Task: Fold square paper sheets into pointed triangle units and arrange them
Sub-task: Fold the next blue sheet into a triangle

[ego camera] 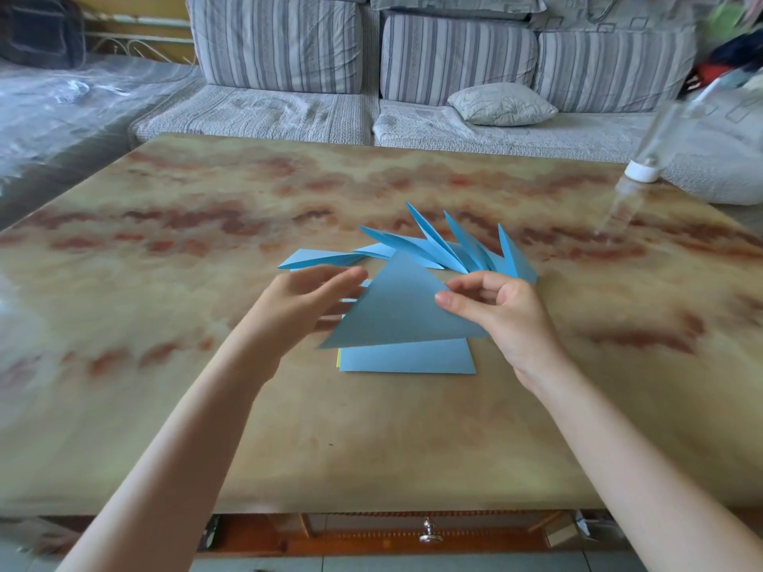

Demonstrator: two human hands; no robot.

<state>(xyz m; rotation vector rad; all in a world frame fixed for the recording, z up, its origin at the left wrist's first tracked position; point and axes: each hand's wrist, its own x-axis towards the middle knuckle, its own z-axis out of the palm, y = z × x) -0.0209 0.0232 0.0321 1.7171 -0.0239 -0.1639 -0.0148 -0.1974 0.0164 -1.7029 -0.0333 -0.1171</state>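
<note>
Fingertips of your left hand point(301, 299) hidden behind the blue triangle point(396, 311), paper stack point(406, 359) under it half covered, bottle point(644, 158) far right of it blurred, coloured heap point(731, 47) beyond smeared, cut by the edge

A blue sheet folded into a large triangle point(396, 307) is lifted just above the stack point(406, 359) of flat blue sheets, tilted, with its apex pointing away. A yellow sheet point(338, 357) peeks out at the stack's left edge. Just beyond the stack, narrow blue pointed units point(454, 249) stand fanned in a row, tips raised.
</note>
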